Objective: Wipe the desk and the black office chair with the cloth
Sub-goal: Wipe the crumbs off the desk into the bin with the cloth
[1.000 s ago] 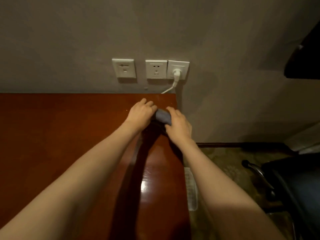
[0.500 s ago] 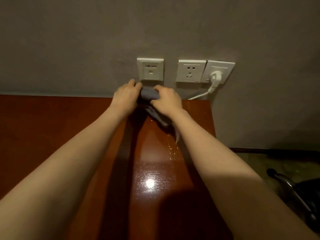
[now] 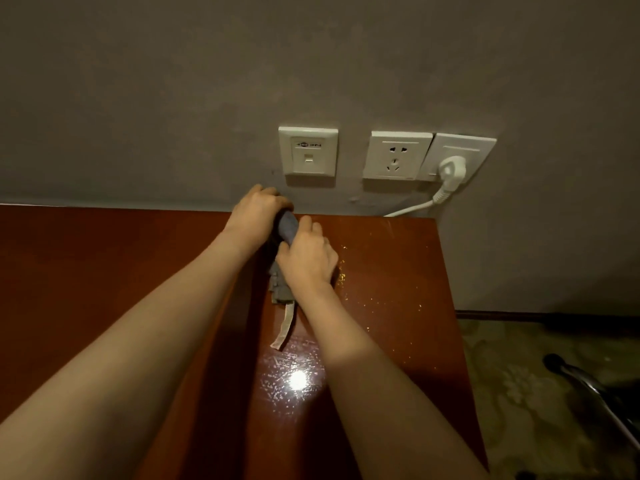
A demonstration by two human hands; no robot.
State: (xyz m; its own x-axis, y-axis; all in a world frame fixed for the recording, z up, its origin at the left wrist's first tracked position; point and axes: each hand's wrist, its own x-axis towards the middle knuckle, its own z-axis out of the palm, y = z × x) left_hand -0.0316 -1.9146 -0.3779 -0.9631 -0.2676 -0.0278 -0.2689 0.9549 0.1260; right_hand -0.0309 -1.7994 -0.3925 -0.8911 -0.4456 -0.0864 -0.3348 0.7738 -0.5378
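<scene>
A grey-blue cloth (image 3: 286, 227) is bunched into a roll above the glossy red-brown desk (image 3: 388, 289), close to the back wall. My left hand (image 3: 257, 212) grips its far end and my right hand (image 3: 306, 258) grips its near end. A loose end of the cloth with a pale tag (image 3: 284, 327) hangs down onto the desk below my right hand. Small bright specks dot the desk to the right of my hands. Of the black office chair only a chrome arm (image 3: 585, 386) shows at the lower right.
Three white wall plates sit just above the desk: a data socket (image 3: 308, 154), a power socket (image 3: 396, 155) and one with a white plug (image 3: 452, 168) whose cable (image 3: 408, 210) runs down behind the desk. The desk's right edge drops to patterned floor (image 3: 526, 368).
My hands stayed on the cloth; my right hand has come toward me along it, so the roll now runs front to back, and the tagged end hangs lower onto the desk.
</scene>
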